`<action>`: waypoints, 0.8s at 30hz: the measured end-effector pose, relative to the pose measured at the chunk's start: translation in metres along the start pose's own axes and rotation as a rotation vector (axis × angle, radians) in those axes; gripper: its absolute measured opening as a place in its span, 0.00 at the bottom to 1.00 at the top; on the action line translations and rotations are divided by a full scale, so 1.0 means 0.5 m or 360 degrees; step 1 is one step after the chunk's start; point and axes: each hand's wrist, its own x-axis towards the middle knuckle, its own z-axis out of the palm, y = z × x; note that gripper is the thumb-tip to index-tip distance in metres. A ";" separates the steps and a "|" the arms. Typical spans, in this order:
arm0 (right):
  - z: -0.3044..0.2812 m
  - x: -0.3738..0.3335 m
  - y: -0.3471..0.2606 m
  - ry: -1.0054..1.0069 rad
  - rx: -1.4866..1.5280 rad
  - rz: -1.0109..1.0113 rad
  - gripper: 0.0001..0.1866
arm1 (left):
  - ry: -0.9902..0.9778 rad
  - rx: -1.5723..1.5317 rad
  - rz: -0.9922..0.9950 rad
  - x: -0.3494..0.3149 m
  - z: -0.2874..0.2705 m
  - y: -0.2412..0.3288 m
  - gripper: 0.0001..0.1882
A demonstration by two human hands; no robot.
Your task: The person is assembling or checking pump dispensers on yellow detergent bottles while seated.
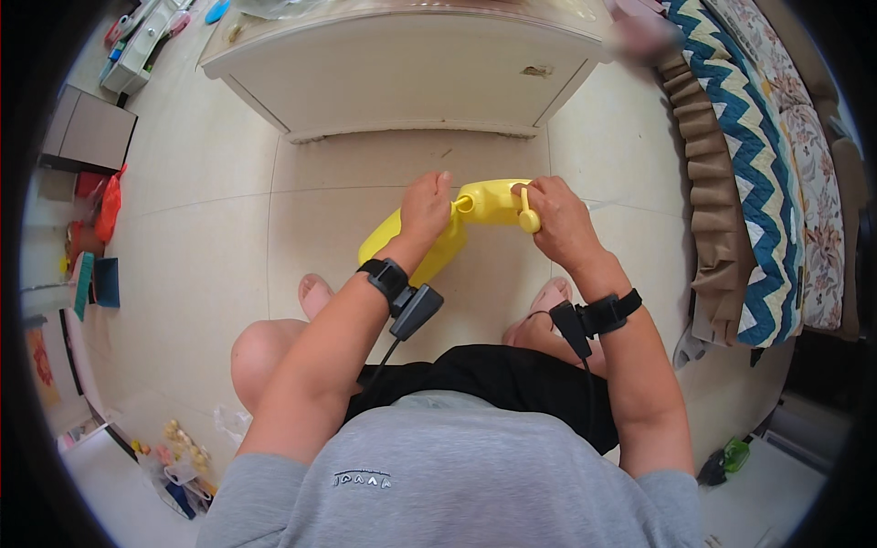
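Grey shirt [457, 466], our own, nearest. Left to right, we list: our left hand [426, 212], closed around a yellow plastic body [440, 250] above the tiled floor [201, 274]; our right hand [559, 217], gripping a curved yellow part [493, 203] with a knob [529, 221]; a zigzag cover [751, 201]. Both yellow pieces appear to meet between our hands.

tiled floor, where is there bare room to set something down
Bare tiles lie between the red bag and left foot, and between the right hand and brown ruffle. Lower left is crowded with plastic bags.

The floor [201, 274] is bright — edges seem blurred.
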 end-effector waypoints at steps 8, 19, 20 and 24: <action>0.013 0.005 -0.003 0.0029 -0.0106 -0.0057 0.13 | 0.0129 0.0428 -0.0123 -0.002 0.037 0.009 0.19; 0.016 0.007 -0.003 0.0077 -0.0045 -0.0024 0.12 | -0.0110 0.0605 -0.0308 0.005 0.021 -0.013 0.23; 0.018 0.008 -0.003 0.0095 -0.0050 -0.0046 0.12 | -0.0069 0.0668 -0.0249 0.003 0.025 -0.020 0.23; 0.025 0.008 -0.004 0.0007 -0.0118 -0.0072 0.12 | -0.0086 0.0848 -0.0259 -0.004 0.027 -0.004 0.22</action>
